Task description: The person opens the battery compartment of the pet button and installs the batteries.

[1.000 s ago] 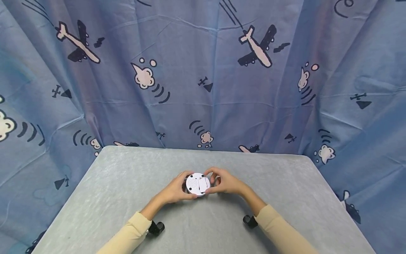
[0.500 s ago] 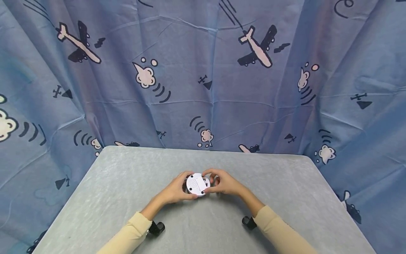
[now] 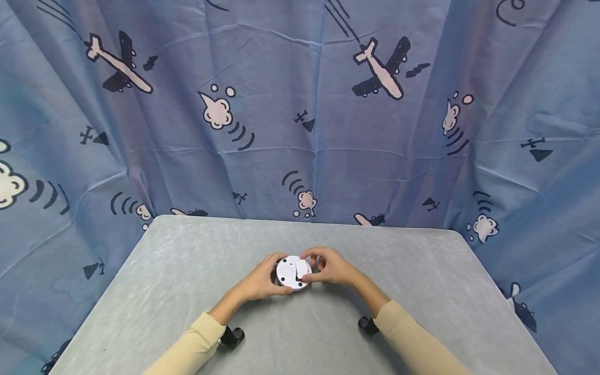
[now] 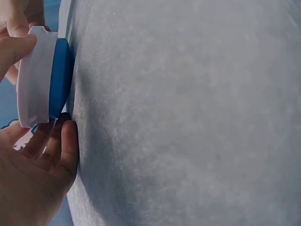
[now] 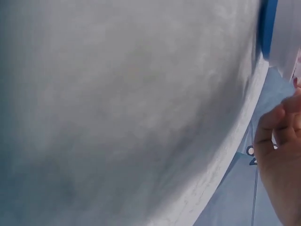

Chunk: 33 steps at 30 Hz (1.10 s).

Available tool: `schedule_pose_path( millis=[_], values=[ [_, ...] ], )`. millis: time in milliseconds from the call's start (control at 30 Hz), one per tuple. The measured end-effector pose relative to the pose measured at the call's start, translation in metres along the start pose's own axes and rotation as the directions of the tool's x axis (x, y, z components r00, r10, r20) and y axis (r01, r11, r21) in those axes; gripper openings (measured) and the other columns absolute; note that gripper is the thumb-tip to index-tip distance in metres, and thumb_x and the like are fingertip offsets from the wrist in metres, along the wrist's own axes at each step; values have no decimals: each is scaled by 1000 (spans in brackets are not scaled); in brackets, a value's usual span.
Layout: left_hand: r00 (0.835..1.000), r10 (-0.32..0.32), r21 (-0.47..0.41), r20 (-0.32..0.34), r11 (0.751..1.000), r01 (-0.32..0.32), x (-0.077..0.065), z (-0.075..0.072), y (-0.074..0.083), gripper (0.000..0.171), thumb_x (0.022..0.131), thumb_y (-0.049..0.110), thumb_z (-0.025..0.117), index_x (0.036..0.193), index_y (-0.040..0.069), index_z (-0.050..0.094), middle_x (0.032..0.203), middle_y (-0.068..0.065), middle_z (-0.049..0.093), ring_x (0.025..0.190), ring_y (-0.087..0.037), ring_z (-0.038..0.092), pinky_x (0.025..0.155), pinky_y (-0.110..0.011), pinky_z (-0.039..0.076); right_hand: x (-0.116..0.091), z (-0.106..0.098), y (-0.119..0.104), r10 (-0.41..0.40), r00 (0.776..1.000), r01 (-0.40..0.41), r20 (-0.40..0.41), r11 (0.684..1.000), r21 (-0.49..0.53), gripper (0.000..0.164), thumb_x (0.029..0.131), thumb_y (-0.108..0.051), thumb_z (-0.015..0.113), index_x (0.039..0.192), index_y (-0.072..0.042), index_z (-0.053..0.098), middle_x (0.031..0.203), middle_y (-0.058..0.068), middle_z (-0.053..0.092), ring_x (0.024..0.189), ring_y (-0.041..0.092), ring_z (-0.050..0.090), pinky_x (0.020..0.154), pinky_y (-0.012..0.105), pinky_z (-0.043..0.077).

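A small round device [image 3: 285, 272], white with a patch of speaker holes and dark feet, lies with its back facing up in the head view. Its lower part [image 4: 59, 77] is blue in the left wrist view, close against the table. My left hand [image 3: 257, 281] grips its left side, thumb at the near edge and fingers round the far edge. With thumb and fingertips, my right hand [image 3: 334, 267] pinches a white battery cover [image 3: 301, 267] over the device's right part. A dark gap shows by the cover's near end. In the right wrist view, the cover is hidden.
A pale grey cloth covers the table [image 3: 197, 250]. Behind it hangs a blue curtain [image 3: 262, 78] printed with airplanes and clouds. Black wrist cameras [image 3: 232, 337] sit below both cuffs.
The battery cover has shifted under my right fingers: half a second ago the compartment showed open at the right, and now the cover lies over it. My left hand stays on the device.
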<state>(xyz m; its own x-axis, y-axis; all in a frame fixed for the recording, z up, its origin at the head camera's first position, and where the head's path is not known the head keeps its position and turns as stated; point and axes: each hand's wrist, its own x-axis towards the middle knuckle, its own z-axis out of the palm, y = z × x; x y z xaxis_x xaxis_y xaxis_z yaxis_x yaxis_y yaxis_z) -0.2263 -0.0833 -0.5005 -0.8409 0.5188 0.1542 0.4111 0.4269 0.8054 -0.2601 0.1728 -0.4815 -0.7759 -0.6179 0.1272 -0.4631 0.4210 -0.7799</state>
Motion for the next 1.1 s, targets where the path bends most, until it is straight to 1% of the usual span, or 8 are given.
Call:
schedule_pose_path(
  millis=[167,300,433,633,833,967,1033,1100],
  values=[
    [1000,5,-16,-21,1000,-6,0,1,2,84,77,22,90,142,-6,45,135,-20,52,120,-33,56,102,-50,43,-5,-1,-2,-27,998,22,-61,997,-71,44,75,-21,93,110,-6,72,87,8,58,60,7,46,54,23,39],
    [999,9,-24,-36,1000,-10,0,2,4,83,76,21,91,141,-7,46,134,-20,53,119,-34,56,102,-51,43,-6,-1,-7,-45,997,35,-66,990,-137,44,73,-24,94,107,-6,73,84,6,58,63,9,48,56,24,42],
    [999,7,-12,-40,1000,-8,0,3,4,83,76,21,91,141,-6,47,134,-18,53,119,-32,56,102,-50,43,-5,-1,-14,-34,998,22,-62,983,-184,44,73,-26,94,106,-5,74,82,4,58,65,11,49,58,25,42],
    [999,-7,2,-37,1000,7,0,3,4,82,76,22,91,141,-4,47,135,-16,53,121,-30,54,103,-48,42,-1,-1,-18,4,999,-14,-49,980,-201,43,73,-25,94,106,-5,75,81,1,57,66,11,49,58,24,40],
    [999,10,9,-39,1000,-10,0,3,4,83,77,23,90,141,-5,47,135,-17,53,121,-29,53,103,-48,42,0,-1,-21,1,999,-10,-40,978,-209,43,72,-23,95,105,-4,75,80,3,58,64,9,49,57,24,42],
    [999,8,10,-42,1000,-8,0,3,4,82,77,23,90,141,-5,47,135,-17,53,122,-30,52,103,-49,41,1,0,-19,3,999,-11,-36,977,-214,45,71,-25,95,106,-4,76,80,1,58,65,10,50,58,24,43],
    [999,5,9,-44,1000,-4,0,3,4,82,77,23,90,141,-5,47,135,-18,53,122,-31,52,103,-49,41,2,1,-18,3,999,-10,-37,978,-206,45,71,-25,95,106,-3,76,80,-1,57,66,11,50,58,24,43],
    [999,5,12,-45,1000,-5,1,4,4,82,77,23,90,141,-6,47,135,-19,53,122,-32,52,103,-50,41,1,1,-17,-8,999,1,-38,983,-185,46,70,-24,95,106,-2,75,80,1,57,65,11,50,57,25,43]
  ],
)
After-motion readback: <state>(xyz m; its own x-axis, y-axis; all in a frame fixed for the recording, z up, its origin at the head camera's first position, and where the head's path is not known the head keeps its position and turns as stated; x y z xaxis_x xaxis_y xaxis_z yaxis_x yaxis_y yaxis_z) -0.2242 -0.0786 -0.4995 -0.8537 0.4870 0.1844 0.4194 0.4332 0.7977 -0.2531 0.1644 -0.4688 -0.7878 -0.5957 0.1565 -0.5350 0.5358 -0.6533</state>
